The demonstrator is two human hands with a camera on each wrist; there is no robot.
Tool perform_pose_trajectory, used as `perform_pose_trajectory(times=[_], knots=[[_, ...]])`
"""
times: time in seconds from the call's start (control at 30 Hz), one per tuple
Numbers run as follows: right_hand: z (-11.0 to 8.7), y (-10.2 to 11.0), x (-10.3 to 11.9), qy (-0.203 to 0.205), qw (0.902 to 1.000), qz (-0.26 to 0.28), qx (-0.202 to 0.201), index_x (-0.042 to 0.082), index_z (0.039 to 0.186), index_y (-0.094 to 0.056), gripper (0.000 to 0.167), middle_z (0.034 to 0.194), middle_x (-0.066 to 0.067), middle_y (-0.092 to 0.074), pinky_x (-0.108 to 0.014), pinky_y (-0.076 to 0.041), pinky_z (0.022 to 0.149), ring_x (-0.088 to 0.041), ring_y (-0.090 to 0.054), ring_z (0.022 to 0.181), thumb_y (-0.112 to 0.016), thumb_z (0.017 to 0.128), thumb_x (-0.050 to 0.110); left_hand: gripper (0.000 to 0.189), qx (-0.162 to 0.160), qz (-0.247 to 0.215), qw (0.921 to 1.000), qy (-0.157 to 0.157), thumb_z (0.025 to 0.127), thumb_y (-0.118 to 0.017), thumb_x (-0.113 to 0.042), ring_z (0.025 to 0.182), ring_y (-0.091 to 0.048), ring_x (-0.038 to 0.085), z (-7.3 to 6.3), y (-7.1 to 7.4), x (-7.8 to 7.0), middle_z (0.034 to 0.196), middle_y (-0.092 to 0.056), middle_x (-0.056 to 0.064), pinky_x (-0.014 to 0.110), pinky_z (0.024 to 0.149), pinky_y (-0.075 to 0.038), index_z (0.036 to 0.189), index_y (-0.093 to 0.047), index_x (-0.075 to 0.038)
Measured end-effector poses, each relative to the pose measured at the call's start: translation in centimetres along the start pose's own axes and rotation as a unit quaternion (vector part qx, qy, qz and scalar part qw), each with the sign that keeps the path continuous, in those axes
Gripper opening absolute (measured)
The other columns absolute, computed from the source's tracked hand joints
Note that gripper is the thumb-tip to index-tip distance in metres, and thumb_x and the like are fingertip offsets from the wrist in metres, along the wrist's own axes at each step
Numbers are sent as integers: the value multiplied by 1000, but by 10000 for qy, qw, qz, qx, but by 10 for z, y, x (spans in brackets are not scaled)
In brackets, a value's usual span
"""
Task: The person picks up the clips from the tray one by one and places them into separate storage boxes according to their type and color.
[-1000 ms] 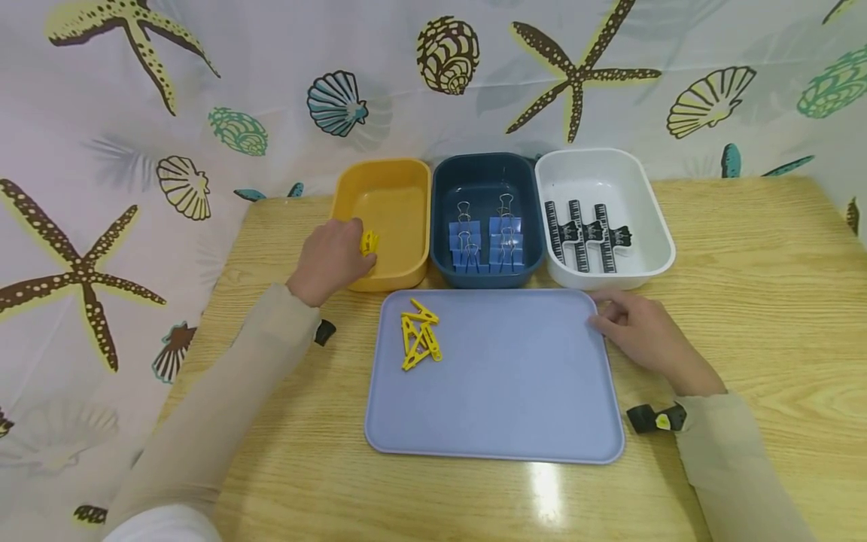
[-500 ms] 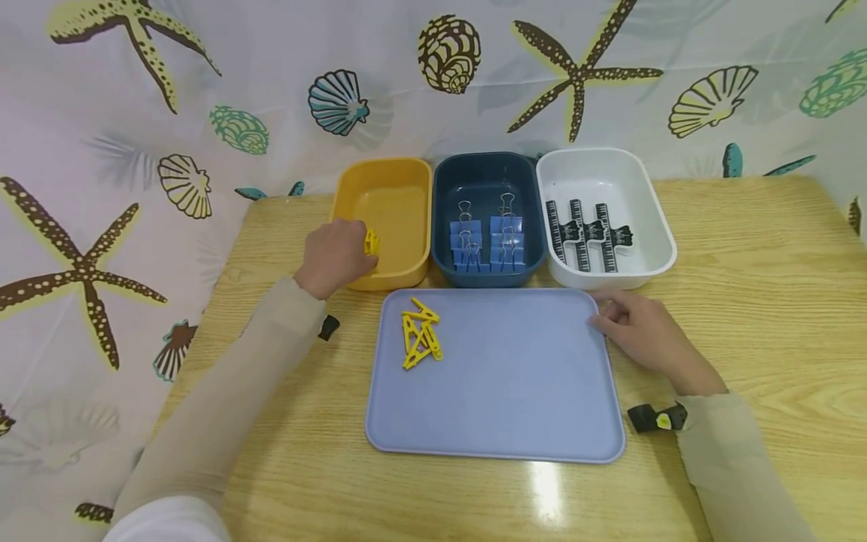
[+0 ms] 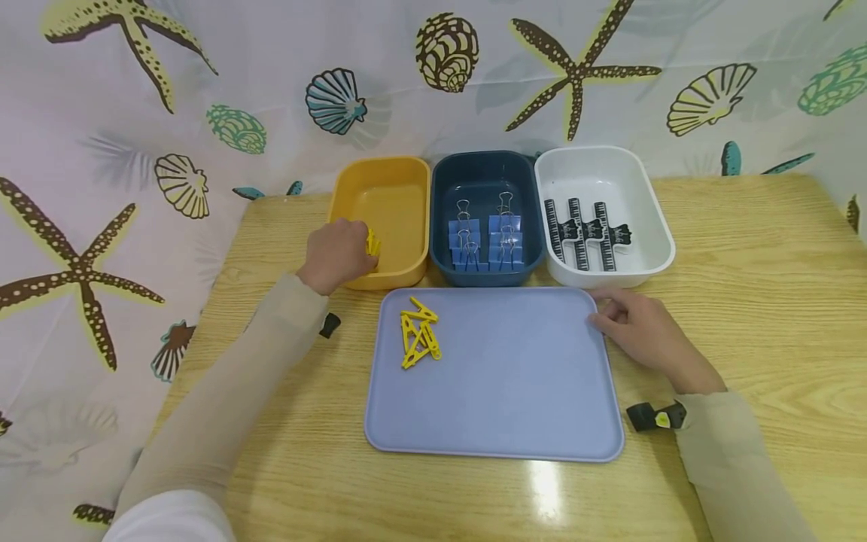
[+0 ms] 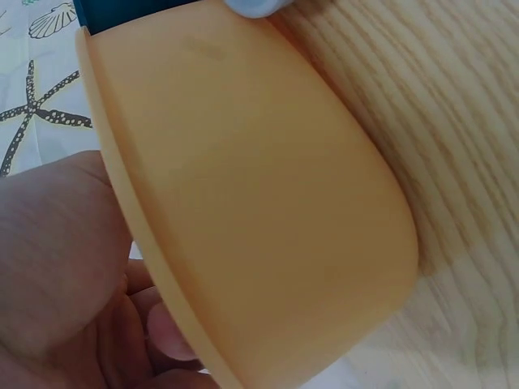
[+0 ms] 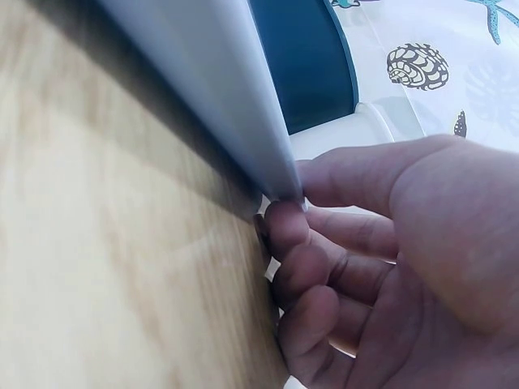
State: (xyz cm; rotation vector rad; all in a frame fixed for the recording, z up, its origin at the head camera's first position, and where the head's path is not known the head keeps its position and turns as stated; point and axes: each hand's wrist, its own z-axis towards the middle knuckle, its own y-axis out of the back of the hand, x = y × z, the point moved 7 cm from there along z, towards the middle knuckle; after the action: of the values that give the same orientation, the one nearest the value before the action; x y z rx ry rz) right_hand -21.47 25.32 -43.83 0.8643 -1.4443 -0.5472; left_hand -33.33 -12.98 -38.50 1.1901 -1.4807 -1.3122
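Observation:
My left hand [image 3: 339,254] reaches over the left end of the yellow bin [image 3: 396,214], right by several yellow clothespins [image 3: 373,242]. In the left wrist view, the bin's wall hides part of its bent fingers [image 4: 169,332], so I cannot tell whether they pinch a clothespin. More yellow clothespins [image 3: 420,336] lie in a loose pile at the upper left of the pale blue-grey tray [image 3: 515,391]. At the tray's upper right corner, my right hand [image 3: 637,331] pinches the rim between thumb and index finger; the other fingers curl beneath.
Beside the yellow bin stands a dark blue bin [image 3: 484,169] with blue binder clips [image 3: 504,241] set in two columns. A white bin [image 3: 609,169] to its right contains three black clips with ruler-like edges [image 3: 603,237]. A printed cloth [image 3: 420,128] hangs behind the wooden table [image 3: 759,286].
My left hand has shifted slightly to the right at the yellow bin, and the clothespins beside it show at a slightly different angle. The right hand and tray stay in place.

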Motion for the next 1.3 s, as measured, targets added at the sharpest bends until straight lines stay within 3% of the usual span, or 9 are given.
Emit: perform_pose_trajectory(times=[0.77,1.3], knots=[[-1,1,0,-42,10000,3,-11,2,123,-60,36,83,-7,-70,-23,-43,63,-10,-54,65,-63,91,18,22,250,58,9996,126,80,-66,-25,54,-49,20,9,-9,4,61,-50,4,34,44,-39,70,-56,-9],[-1,2,0,-10,10000,1,-67,2,122,-60,34,81,-7,-69,-23,-42,62,-10,-53,64,-64,90,16,29,280,74,9995,120,86,-63,-31,50,-47,18,12,-11,4,57,-47,2,30,43,-37,69,-56,-8]])
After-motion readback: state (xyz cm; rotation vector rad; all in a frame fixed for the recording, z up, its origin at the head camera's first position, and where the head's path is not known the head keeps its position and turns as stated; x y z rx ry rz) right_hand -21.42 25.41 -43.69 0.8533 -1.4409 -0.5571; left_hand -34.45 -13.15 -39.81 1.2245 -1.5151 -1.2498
